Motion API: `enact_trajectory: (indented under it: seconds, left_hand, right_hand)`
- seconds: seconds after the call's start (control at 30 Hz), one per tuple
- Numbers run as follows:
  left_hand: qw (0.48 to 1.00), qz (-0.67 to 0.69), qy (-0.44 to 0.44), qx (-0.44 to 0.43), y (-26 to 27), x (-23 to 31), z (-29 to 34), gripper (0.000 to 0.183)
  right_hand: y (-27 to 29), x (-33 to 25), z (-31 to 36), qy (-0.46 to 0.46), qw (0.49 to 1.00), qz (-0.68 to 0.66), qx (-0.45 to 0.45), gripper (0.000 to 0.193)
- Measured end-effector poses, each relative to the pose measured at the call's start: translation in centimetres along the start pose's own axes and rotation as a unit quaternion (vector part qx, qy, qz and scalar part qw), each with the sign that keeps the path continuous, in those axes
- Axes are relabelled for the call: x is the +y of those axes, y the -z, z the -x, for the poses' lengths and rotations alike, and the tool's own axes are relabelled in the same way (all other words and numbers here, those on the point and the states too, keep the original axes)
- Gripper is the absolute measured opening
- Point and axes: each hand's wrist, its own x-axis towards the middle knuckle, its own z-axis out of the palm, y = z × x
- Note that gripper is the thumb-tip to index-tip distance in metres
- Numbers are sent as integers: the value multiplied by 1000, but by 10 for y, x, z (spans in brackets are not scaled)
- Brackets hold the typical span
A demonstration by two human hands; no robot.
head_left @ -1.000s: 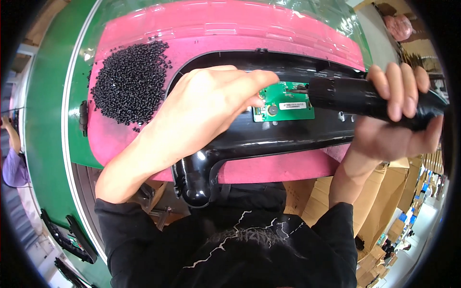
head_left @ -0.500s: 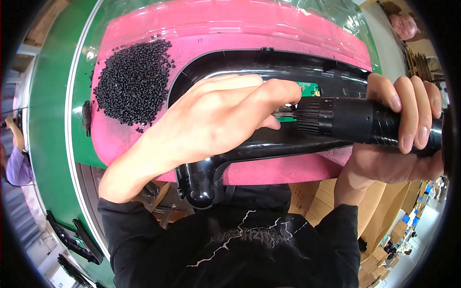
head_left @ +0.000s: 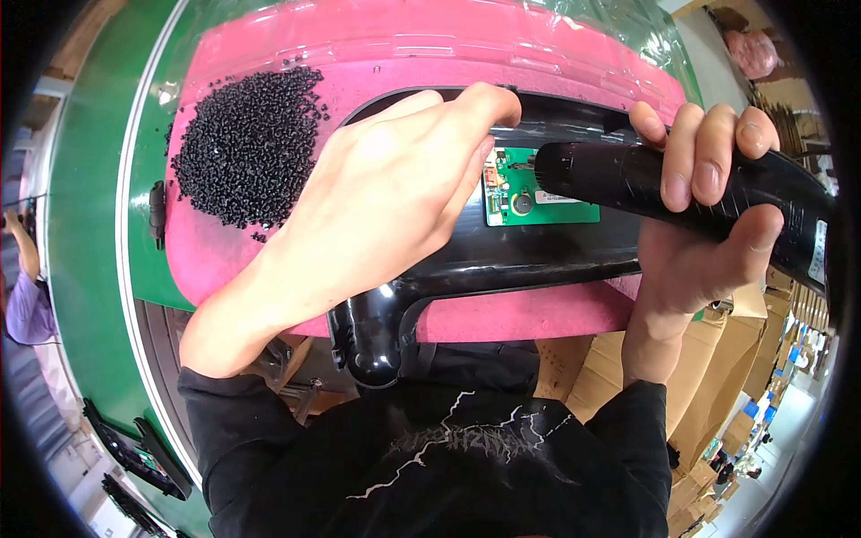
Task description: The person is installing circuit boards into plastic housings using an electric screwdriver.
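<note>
My right hand (head_left: 691,251) is wrapped round a black electric screwdriver (head_left: 601,175), which lies slanted with its nose to the left. Its bit end is over the upper part of a green circuit board (head_left: 574,213). The board sits inside a long, glossy black plastic housing (head_left: 538,260), whose short handle-like arm points toward me. Above the housing's left part is my left hand (head_left: 390,184), back upward, fingers curled and thumb near the board's left edge. Whatever its fingers hold is hidden.
A heap of small black screws (head_left: 247,148) lies left on the pink mat (head_left: 511,314). Clear plastic packaging (head_left: 430,40) crosses the far side. Other black housings (head_left: 143,457) rest on the green table (head_left: 94,179). Cardboard (head_left: 700,377) stands at right; a person's purple sleeve (head_left: 31,309) shows far left.
The screwdriver has swung, its nose now up and left over the board. My left hand has pulled away from its bit, up and left, baring more of the board.
</note>
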Motion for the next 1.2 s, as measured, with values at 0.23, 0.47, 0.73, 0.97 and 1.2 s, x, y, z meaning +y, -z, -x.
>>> enact_trajectory:
  seconds: [0.23,0.47,0.73,0.97,1.2]
  left_hand:
    - [999,-23,-34,0,4,-9,15,28]
    - [999,32,-16,1,7,-17,28,30]
    - [997,69,14,-23,16,-12,30,34]
    - [991,128,-27,-39,16,-19,31,33]
    - [966,257,2,-36,17,-12,20,29]
  right_hand:
    - [-27,4,0,-7,1000,1,-29,62]
    - [-43,12,-7,-71,984,146,-71,87]
    - [-50,20,-4,-81,985,108,-108,94]
    - [-45,14,7,34,979,-163,-122,77]
    - [-34,5,7,30,972,-203,-118,75]
